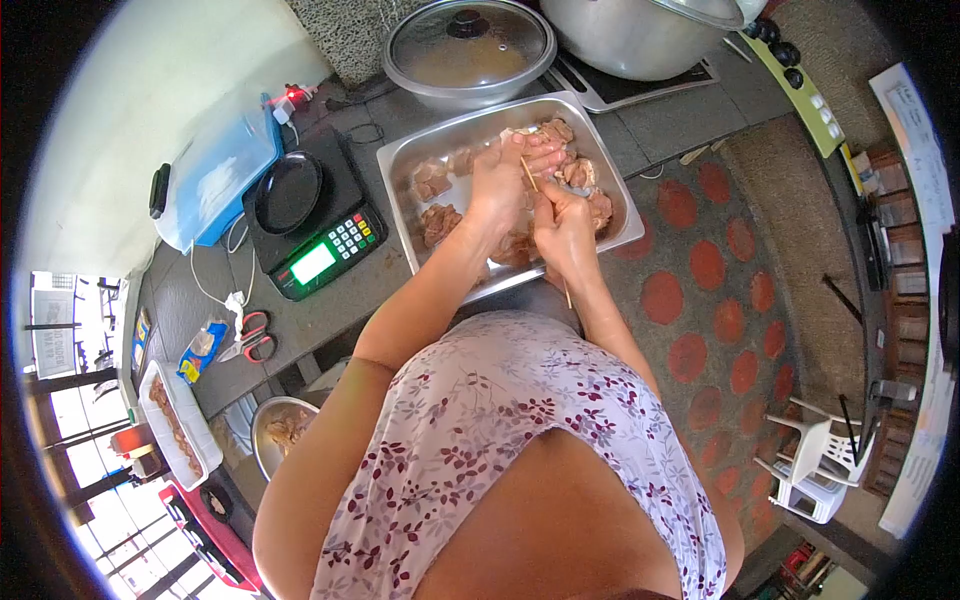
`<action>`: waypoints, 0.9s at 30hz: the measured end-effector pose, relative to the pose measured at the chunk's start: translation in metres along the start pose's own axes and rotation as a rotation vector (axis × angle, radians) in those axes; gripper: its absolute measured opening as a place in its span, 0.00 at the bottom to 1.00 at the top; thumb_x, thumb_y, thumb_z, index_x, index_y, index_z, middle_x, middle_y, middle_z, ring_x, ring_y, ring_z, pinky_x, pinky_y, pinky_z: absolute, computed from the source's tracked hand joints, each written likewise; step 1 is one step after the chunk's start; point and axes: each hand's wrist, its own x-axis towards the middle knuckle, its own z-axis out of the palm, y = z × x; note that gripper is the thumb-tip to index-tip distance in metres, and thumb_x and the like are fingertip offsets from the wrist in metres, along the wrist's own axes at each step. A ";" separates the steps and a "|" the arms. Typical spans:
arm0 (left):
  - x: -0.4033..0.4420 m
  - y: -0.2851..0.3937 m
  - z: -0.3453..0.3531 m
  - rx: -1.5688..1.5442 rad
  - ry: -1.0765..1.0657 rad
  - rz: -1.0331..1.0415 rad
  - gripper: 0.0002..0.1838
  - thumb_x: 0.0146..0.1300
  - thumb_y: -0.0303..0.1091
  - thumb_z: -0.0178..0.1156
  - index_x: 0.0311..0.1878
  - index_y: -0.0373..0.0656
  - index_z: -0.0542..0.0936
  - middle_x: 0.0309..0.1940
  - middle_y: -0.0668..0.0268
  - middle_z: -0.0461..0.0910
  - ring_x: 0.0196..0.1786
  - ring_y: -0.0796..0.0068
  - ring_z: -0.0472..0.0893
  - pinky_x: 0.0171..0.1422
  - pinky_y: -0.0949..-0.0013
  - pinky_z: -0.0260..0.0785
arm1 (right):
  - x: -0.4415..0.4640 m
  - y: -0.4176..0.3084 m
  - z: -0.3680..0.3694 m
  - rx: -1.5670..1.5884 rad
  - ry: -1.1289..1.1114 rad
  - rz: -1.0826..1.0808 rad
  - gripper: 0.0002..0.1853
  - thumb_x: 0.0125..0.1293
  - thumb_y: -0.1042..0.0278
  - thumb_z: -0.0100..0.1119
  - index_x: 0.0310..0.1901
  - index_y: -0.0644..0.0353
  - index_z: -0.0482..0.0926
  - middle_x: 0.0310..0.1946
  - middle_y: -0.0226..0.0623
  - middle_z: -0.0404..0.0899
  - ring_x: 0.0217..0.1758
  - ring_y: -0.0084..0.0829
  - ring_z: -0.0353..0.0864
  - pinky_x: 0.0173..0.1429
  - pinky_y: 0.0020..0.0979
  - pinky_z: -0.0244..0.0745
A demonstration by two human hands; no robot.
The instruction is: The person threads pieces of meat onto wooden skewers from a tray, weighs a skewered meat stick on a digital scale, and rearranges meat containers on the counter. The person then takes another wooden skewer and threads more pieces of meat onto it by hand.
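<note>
From where I stand, the thin wooden stick (529,175) slants over the metal tray (396,165), its long axis running mostly toward and away from the person. 1 end points away and a little to the person's left, by the left hand (500,185); the other comes out below the right hand (565,225), past the tray's near edge.

The right hand is closed, its thumb and curled fingers grasping the stick. The left hand has its fingers partly stretched out across the stick's far end, over the meat pieces (438,224); I can't tell whether it grips any meat. The 2 hands are close together above the tray, with more meat on both sides of them.

Both arms reach forward from the body. The left forearm crosses the tray's near edge at a slant toward the right, while the right forearm comes up with a lean to the left.

Beyond the tray sits a lidded pan (468,55), with a big pot (635,35) to its right. On the left are a digital scale (315,262) holding a black dish (289,192), and red-handled scissors (262,340).
</note>
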 end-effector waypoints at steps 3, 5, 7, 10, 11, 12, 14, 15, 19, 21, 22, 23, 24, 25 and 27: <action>-0.001 -0.004 -0.002 -0.008 0.015 -0.006 0.20 0.73 0.41 0.43 0.46 0.29 0.71 0.46 0.44 0.78 0.49 0.55 0.80 0.53 0.59 0.74 | -0.001 0.002 0.002 -0.014 0.018 -0.035 0.15 0.57 0.75 0.47 0.44 0.63 0.80 0.23 0.55 0.76 0.25 0.47 0.78 0.31 0.40 0.70; -0.001 -0.006 -0.003 -0.020 0.017 0.010 0.20 0.73 0.41 0.43 0.46 0.30 0.71 0.45 0.44 0.78 0.49 0.54 0.80 0.53 0.59 0.74 | 0.000 0.005 0.005 -0.037 0.019 -0.035 0.15 0.57 0.75 0.47 0.43 0.63 0.81 0.23 0.55 0.76 0.25 0.48 0.78 0.31 0.40 0.70; -0.002 -0.005 -0.002 -0.025 0.031 -0.010 0.19 0.72 0.41 0.43 0.46 0.30 0.71 0.46 0.44 0.78 0.49 0.54 0.80 0.54 0.59 0.73 | 0.001 0.009 0.008 -0.033 0.046 -0.026 0.14 0.57 0.75 0.47 0.42 0.63 0.81 0.23 0.56 0.76 0.26 0.51 0.78 0.31 0.42 0.70; -0.002 -0.008 -0.003 -0.027 0.054 -0.038 0.19 0.73 0.40 0.43 0.47 0.30 0.71 0.46 0.44 0.78 0.49 0.55 0.80 0.56 0.59 0.73 | 0.002 0.005 0.009 -0.079 0.072 -0.062 0.12 0.56 0.76 0.47 0.37 0.64 0.80 0.24 0.57 0.76 0.27 0.54 0.78 0.32 0.45 0.70; -0.002 -0.010 -0.004 -0.020 0.064 -0.048 0.18 0.73 0.40 0.43 0.47 0.30 0.71 0.46 0.44 0.78 0.49 0.55 0.80 0.56 0.58 0.72 | 0.002 0.005 0.009 -0.079 0.069 -0.062 0.12 0.56 0.76 0.47 0.37 0.64 0.80 0.24 0.57 0.76 0.27 0.54 0.78 0.32 0.45 0.70; -0.003 -0.009 -0.004 -0.020 0.067 -0.049 0.18 0.73 0.40 0.43 0.47 0.30 0.71 0.46 0.44 0.78 0.49 0.55 0.80 0.56 0.58 0.72 | 0.003 0.006 0.008 -0.118 0.057 -0.059 0.10 0.56 0.76 0.47 0.34 0.65 0.79 0.23 0.57 0.76 0.28 0.54 0.77 0.32 0.47 0.69; -0.006 -0.007 -0.002 -0.059 0.083 -0.084 0.17 0.73 0.38 0.42 0.48 0.30 0.70 0.46 0.45 0.78 0.49 0.55 0.80 0.56 0.58 0.72 | 0.003 0.008 0.008 -0.157 0.044 -0.056 0.09 0.56 0.76 0.47 0.32 0.65 0.79 0.23 0.57 0.75 0.28 0.55 0.77 0.32 0.48 0.69; -0.005 -0.008 -0.004 -0.060 0.085 -0.084 0.17 0.73 0.38 0.42 0.48 0.30 0.70 0.46 0.45 0.78 0.49 0.55 0.80 0.56 0.58 0.72 | 0.002 0.010 0.008 -0.149 0.044 -0.054 0.08 0.57 0.76 0.47 0.30 0.66 0.77 0.24 0.57 0.75 0.29 0.55 0.78 0.33 0.47 0.69; 0.004 -0.002 -0.018 -0.096 -0.023 -0.176 0.19 0.74 0.41 0.38 0.47 0.31 0.69 0.45 0.43 0.77 0.46 0.54 0.81 0.52 0.58 0.74 | 0.003 0.015 0.002 -0.046 -0.047 0.026 0.07 0.58 0.76 0.48 0.31 0.67 0.77 0.26 0.57 0.76 0.32 0.53 0.79 0.35 0.45 0.70; 0.006 0.001 -0.020 -0.132 -0.046 -0.265 0.21 0.74 0.43 0.36 0.50 0.31 0.68 0.47 0.42 0.77 0.48 0.52 0.80 0.53 0.55 0.73 | 0.002 0.012 0.003 -0.042 -0.031 -0.014 0.07 0.58 0.76 0.48 0.31 0.67 0.77 0.26 0.56 0.77 0.33 0.52 0.79 0.35 0.44 0.70; 0.007 0.003 -0.020 -0.095 -0.047 -0.250 0.22 0.74 0.43 0.35 0.51 0.32 0.67 0.46 0.41 0.76 0.48 0.52 0.80 0.53 0.55 0.73 | 0.002 0.010 0.003 -0.038 -0.017 -0.052 0.07 0.59 0.76 0.47 0.32 0.67 0.77 0.27 0.56 0.77 0.34 0.51 0.80 0.36 0.43 0.71; 0.008 0.004 -0.019 -0.058 -0.047 -0.236 0.22 0.74 0.44 0.34 0.51 0.32 0.67 0.46 0.40 0.76 0.47 0.51 0.80 0.52 0.54 0.73 | 0.002 0.008 0.003 -0.038 -0.018 -0.053 0.07 0.59 0.76 0.47 0.32 0.67 0.77 0.27 0.56 0.77 0.34 0.51 0.80 0.36 0.43 0.71; 0.006 0.005 -0.017 -0.058 -0.046 -0.236 0.22 0.74 0.44 0.34 0.51 0.32 0.67 0.46 0.40 0.76 0.47 0.51 0.80 0.52 0.54 0.73 | 0.002 0.004 0.002 -0.041 -0.016 -0.044 0.08 0.59 0.76 0.48 0.33 0.67 0.77 0.27 0.56 0.77 0.34 0.52 0.80 0.36 0.43 0.71; 0.004 0.007 -0.013 -0.028 -0.028 -0.216 0.21 0.74 0.43 0.34 0.50 0.32 0.66 0.46 0.40 0.76 0.46 0.51 0.80 0.52 0.54 0.73 | 0.002 0.002 0.002 -0.045 -0.014 -0.037 0.08 0.59 0.76 0.48 0.34 0.66 0.78 0.27 0.55 0.78 0.33 0.52 0.80 0.36 0.44 0.71; 0.005 0.006 -0.010 0.003 -0.012 -0.195 0.20 0.74 0.42 0.34 0.49 0.33 0.66 0.45 0.40 0.76 0.45 0.50 0.81 0.51 0.54 0.73 | 0.004 0.011 0.007 -0.053 0.003 -0.047 0.08 0.59 0.75 0.48 0.34 0.66 0.78 0.27 0.55 0.78 0.33 0.53 0.79 0.36 0.44 0.71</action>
